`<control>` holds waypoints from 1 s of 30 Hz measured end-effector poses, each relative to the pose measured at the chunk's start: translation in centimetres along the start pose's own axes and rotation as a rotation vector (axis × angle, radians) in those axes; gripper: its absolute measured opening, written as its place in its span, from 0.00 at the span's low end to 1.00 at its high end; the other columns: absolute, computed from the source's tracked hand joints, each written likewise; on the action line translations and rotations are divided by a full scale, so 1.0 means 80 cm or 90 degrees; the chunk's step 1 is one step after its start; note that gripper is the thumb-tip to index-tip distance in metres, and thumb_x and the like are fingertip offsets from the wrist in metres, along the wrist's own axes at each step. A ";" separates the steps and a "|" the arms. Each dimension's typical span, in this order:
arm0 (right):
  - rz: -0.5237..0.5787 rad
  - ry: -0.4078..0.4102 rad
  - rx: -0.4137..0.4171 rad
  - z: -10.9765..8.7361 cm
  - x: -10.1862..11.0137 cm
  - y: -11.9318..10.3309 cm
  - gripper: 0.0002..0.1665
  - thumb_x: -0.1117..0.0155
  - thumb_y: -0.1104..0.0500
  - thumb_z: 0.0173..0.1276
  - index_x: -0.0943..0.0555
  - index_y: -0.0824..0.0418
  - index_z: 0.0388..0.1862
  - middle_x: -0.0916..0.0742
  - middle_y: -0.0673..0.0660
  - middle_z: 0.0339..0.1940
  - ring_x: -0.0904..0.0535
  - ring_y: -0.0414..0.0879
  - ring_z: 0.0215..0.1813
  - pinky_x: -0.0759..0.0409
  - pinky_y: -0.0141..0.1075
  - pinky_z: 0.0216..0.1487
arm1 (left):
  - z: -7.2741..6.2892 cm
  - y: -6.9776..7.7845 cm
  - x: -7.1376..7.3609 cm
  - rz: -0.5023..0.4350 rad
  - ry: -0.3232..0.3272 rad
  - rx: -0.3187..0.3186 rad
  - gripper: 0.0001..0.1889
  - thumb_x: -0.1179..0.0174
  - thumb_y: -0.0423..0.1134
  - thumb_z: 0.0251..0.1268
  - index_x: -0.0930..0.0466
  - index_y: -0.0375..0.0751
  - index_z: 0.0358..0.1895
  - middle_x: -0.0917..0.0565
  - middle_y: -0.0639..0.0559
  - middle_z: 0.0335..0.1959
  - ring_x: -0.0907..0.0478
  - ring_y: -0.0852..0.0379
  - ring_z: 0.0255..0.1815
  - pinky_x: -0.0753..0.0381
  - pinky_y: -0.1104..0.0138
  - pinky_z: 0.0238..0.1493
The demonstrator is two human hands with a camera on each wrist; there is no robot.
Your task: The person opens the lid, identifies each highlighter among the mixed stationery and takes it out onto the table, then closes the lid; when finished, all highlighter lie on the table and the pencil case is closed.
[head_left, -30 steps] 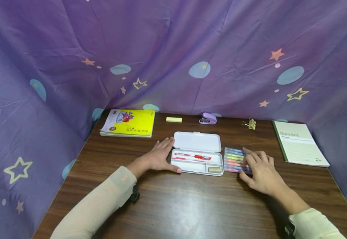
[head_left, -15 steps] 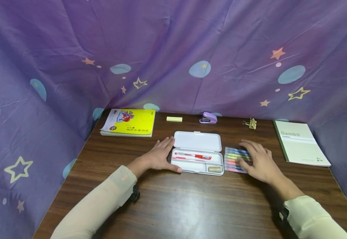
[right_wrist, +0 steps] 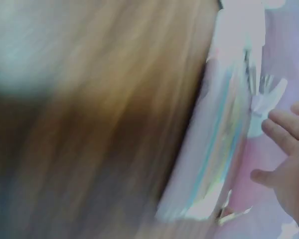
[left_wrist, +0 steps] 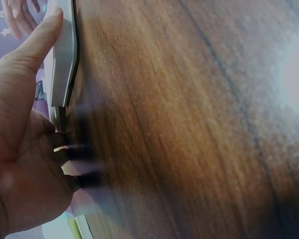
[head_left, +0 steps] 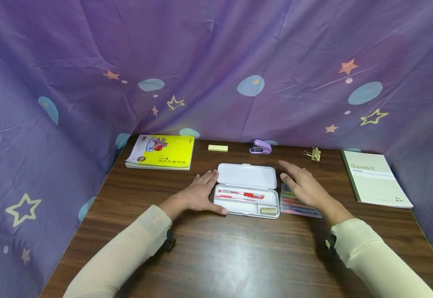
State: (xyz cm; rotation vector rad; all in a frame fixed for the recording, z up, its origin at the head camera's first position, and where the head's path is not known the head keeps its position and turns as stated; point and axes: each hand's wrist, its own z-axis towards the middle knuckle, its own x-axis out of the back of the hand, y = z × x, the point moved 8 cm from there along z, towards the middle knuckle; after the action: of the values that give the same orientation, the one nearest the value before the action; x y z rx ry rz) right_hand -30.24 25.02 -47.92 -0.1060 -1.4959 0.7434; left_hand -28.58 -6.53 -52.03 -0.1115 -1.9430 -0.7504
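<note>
A white pencil case (head_left: 247,176) lies with its lid laid back on the dark wooden table. Inside are a red gel pen (head_left: 253,194), a second slim red item and a tan eraser-like block (head_left: 268,211) in the small compartment. My left hand (head_left: 198,194) rests at the case's left side, fingers spread, thumb along its front edge (left_wrist: 65,55). Over a clear pack of coloured pens (head_left: 294,203) hovers my right hand (head_left: 302,184), fingers extended toward the lid's right edge, holding nothing. The right wrist view is blurred, with the pack (right_wrist: 209,149) beside the hand.
Behind the case lie a yellow sticky-note pad (head_left: 218,148), a purple stapler (head_left: 260,147) and a gold binder clip (head_left: 315,154). A yellow book (head_left: 164,153) is at back left, a notebook (head_left: 375,178) at right. A purple curtain (head_left: 216,62) surrounds the table.
My right hand has come off the pen pack and moved left and away from me, toward the case's lid. The left hand, case and pack stay where they were.
</note>
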 end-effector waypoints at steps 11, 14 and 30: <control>-0.107 -0.061 0.047 0.027 -0.041 -0.037 0.65 0.14 0.33 0.60 0.35 0.50 0.89 0.27 0.65 0.85 0.31 0.72 0.82 0.41 0.86 0.77 | 0.002 0.000 -0.001 -0.002 -0.003 0.002 0.75 0.28 0.78 0.60 0.68 0.41 0.93 0.64 0.44 0.95 0.67 0.46 0.96 0.66 0.46 0.95; -0.122 -0.066 0.059 0.028 -0.046 -0.039 0.66 0.11 0.34 0.56 0.33 0.49 0.88 0.27 0.65 0.84 0.31 0.72 0.80 0.41 0.86 0.77 | 0.002 0.000 -0.001 -0.008 -0.004 0.001 0.75 0.28 0.78 0.60 0.68 0.42 0.93 0.64 0.44 0.95 0.68 0.46 0.96 0.67 0.46 0.95; -0.133 -0.067 0.084 0.022 -0.053 -0.044 0.52 0.20 0.39 0.70 0.30 0.51 0.87 0.25 0.67 0.83 0.30 0.71 0.79 0.37 0.85 0.76 | 0.000 -0.002 -0.001 -0.009 -0.004 0.010 0.75 0.28 0.78 0.60 0.68 0.42 0.93 0.65 0.45 0.95 0.68 0.47 0.96 0.68 0.46 0.95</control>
State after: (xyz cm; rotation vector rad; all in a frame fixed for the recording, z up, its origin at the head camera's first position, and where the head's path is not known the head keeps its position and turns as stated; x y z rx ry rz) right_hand -30.11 19.47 -49.56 0.1896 -1.5262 0.6845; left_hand -28.60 -6.62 -52.17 -0.0911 -1.9569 -0.7457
